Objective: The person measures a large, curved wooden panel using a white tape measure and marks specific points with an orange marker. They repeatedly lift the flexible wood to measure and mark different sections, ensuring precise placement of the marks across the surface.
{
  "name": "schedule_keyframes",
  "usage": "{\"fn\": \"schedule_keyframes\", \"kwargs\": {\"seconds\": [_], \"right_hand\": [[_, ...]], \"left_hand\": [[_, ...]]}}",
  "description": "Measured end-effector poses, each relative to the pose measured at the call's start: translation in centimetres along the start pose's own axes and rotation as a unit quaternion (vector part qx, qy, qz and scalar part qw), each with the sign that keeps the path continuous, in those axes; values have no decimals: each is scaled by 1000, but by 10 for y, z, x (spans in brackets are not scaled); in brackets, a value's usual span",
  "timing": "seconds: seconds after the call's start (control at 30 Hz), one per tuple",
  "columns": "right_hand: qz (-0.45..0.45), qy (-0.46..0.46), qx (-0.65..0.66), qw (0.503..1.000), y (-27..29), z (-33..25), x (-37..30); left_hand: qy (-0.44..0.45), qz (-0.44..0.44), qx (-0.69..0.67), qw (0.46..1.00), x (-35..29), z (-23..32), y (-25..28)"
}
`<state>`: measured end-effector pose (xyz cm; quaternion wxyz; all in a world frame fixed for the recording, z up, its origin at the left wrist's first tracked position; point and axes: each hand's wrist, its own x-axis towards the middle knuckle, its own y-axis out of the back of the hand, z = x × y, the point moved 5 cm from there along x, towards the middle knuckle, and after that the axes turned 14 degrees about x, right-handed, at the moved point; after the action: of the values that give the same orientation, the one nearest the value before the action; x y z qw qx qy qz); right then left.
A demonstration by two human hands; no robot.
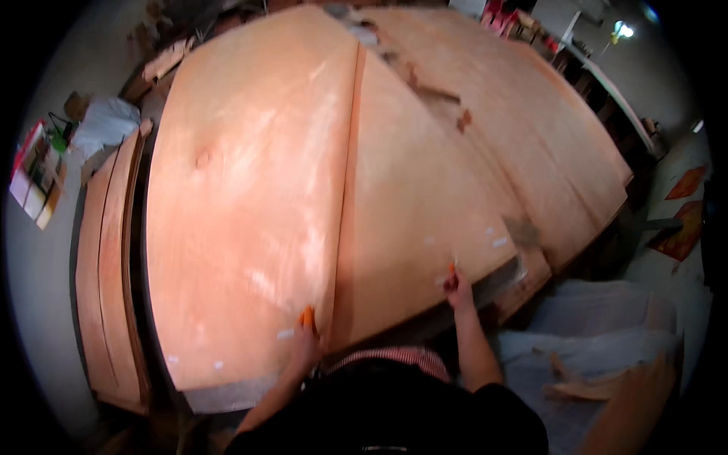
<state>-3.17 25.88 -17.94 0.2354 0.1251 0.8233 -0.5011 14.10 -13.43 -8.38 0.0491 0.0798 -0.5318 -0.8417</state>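
Note:
Two large sheets of thin wood veneer lie in front of me. The left veneer sheet (pixel 243 197) meets the right veneer sheet (pixel 417 197) along a raised, slightly curled edge. By the near end of that edge, my left hand (pixel 305 346) is closed around an orange object (pixel 306 317), its kind too blurred to tell. Over the near edge of the right sheet, my right hand (pixel 456 291) is closed on a small, thin thing with an orange end (pixel 453 268). Small white strips (pixel 285 334) lie on the veneer near both hands.
Another stack of veneer (pixel 516 114) lies at the far right, with torn scraps along its edge. Narrow veneer strips (pixel 110 265) are piled at the left. Clear plastic sheeting (pixel 599 318) and wood scraps (pixel 599 385) lie at the lower right.

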Motion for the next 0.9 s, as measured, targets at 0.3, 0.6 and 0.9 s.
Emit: {"fn": "schedule_keyframes", "kwargs": {"seconds": [0.3, 0.6, 0.9], "right_hand": [[-6, -57, -216, 975, -16, 71, -55], [-144, -185, -437, 868, -55, 158, -93], [-272, -270, -575, 723, -93, 252, -109]], "left_hand": [[173, 95, -346, 917, 16, -108, 88], [186, 229, -230, 928, 64, -276, 213], [416, 453, 271, 741, 66, -436, 331]]}}
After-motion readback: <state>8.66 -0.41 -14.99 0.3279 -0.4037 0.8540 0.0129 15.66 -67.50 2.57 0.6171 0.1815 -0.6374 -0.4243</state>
